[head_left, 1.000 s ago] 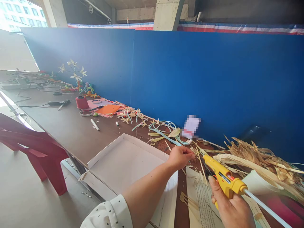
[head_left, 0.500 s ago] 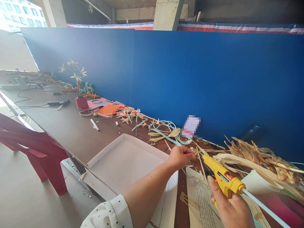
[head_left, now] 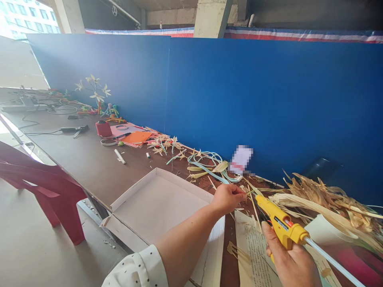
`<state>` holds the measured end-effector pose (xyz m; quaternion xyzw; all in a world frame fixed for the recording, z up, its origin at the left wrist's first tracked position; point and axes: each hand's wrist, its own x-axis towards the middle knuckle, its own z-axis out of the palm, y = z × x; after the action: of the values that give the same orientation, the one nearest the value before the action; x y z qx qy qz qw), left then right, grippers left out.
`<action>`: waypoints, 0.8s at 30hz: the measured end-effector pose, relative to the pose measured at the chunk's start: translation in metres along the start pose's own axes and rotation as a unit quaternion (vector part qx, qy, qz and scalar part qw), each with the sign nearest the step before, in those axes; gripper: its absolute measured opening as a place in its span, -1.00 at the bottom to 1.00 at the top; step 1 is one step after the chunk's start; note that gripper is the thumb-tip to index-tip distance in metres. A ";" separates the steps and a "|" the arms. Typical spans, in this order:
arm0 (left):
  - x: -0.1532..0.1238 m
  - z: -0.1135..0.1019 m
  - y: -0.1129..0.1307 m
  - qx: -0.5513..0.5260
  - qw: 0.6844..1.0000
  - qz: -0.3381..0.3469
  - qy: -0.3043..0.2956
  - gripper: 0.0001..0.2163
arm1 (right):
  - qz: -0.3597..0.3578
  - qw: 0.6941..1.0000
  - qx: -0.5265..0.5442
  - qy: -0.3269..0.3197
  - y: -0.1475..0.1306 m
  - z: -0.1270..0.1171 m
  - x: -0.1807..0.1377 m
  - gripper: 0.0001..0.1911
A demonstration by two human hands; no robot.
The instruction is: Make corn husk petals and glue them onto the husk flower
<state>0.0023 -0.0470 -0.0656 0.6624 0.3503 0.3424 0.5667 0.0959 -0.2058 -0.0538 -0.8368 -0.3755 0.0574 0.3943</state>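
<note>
My right hand grips a yellow hot glue gun with a clear glue stick sticking out behind it. Its nozzle points up-left toward my left hand. That hand is closed in a pinch on a small piece of dried husk I can barely make out, above the brown table. A printed paper sheet lies under the gun.
A shallow white cardboard tray lies left of my forearm. Dried corn husks pile at the right. Blue-white strips, orange paper, a red spool and husk flowers run along the blue partition. A red plastic chair stands at the left.
</note>
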 end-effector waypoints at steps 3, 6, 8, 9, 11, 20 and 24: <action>0.001 0.001 -0.001 0.002 1.000 0.001 0.002 -0.80 | -0.015 1.000 0.006 0.002 0.001 0.001 0.000 -0.42; 0.002 0.001 -0.002 -0.006 1.000 0.002 0.006 -0.81 | 0.004 1.000 -0.002 -0.012 0.001 0.002 0.000 -0.43; 0.002 0.002 -0.002 -0.009 1.000 0.001 0.007 -0.81 | 0.011 1.000 -0.002 -0.013 0.002 0.002 -0.001 -0.42; 0.002 0.001 -0.002 -0.009 1.000 0.000 0.007 -0.82 | 0.011 1.000 0.001 -0.013 0.002 0.002 -0.001 -0.42; 0.002 0.001 -0.001 -0.010 1.000 -0.002 0.005 -0.82 | 0.011 1.000 0.006 -0.014 0.003 0.001 0.000 -0.42; 0.001 0.001 -0.002 -0.013 1.000 0.002 0.001 -0.81 | 0.010 1.000 -0.002 -0.008 -0.002 -0.001 0.001 -0.47; 0.001 0.001 -0.003 -0.006 1.000 0.002 0.002 -0.80 | 0.007 1.000 0.007 -0.017 -0.007 -0.001 -0.002 -0.45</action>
<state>0.0041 -0.0462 -0.0682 0.6587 0.3481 0.3469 0.5697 0.0907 -0.2044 -0.0488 -0.8355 -0.3754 0.0773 0.3937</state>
